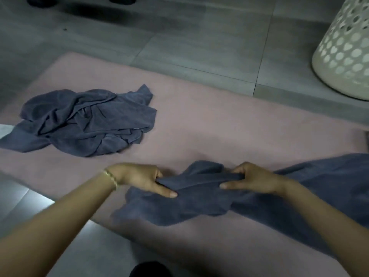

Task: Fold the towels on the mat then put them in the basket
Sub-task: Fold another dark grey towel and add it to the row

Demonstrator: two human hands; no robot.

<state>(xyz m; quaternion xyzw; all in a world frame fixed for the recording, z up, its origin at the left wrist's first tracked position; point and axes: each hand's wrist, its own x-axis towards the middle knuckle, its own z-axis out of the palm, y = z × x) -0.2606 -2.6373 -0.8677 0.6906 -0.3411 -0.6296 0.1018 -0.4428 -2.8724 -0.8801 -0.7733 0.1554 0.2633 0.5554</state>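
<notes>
Pink mat [209,120] fills the middle. On it, crumpled blue towels [85,120] lie at ten o'clock; a white basket [347,52] stands off it at two. At six, the left hand [137,176] and right hand [257,178] each pinch another towel [199,204].

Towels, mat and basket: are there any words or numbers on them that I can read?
No words, numbers or signs can be read anywhere.
crumpled towel: a tiny pale mark, maybe a tag, too small to read.
held towel, pinched by the left hand and the right hand: no writing shows.
basket: only round holes, no letters.
mat: plain pink, no writing.
</notes>
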